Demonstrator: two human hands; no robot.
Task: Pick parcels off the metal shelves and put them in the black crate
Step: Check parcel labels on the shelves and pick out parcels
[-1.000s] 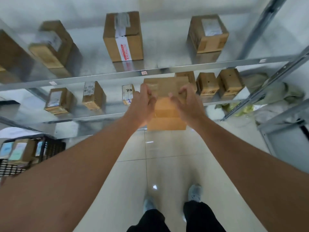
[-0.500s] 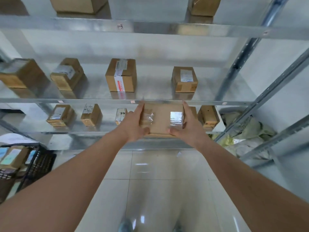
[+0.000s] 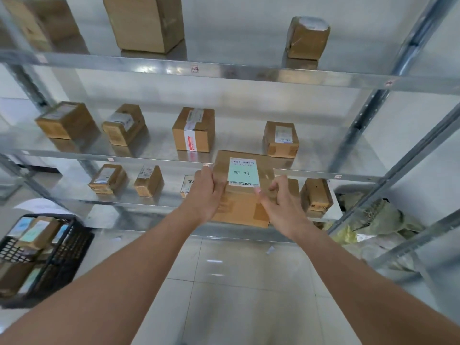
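- The left hand (image 3: 207, 195) holds the left side of a brown parcel (image 3: 242, 195), with its fingers curled around the edge.
- The right hand (image 3: 281, 202) holds the right side of the same parcel, and its thumb presses on the front.
- The parcel is up in the air in front of the metal shelves (image 3: 224, 73), not on any shelf.
- A green label (image 3: 243, 173) with writing on it is stuck on the top part of the parcel.
- More brown boxes sit on the shelves. One with red and white tape (image 3: 193, 129) is just above the left hand.
- The black crate (image 3: 67, 247) is on the floor, down at the left, well apart from the held parcel.
- There are parcels in the crate already. They look blurry, so it is hard to count them.
- A heap of pale bags (image 3: 378, 220) lies at the right, behind the shelf posts.
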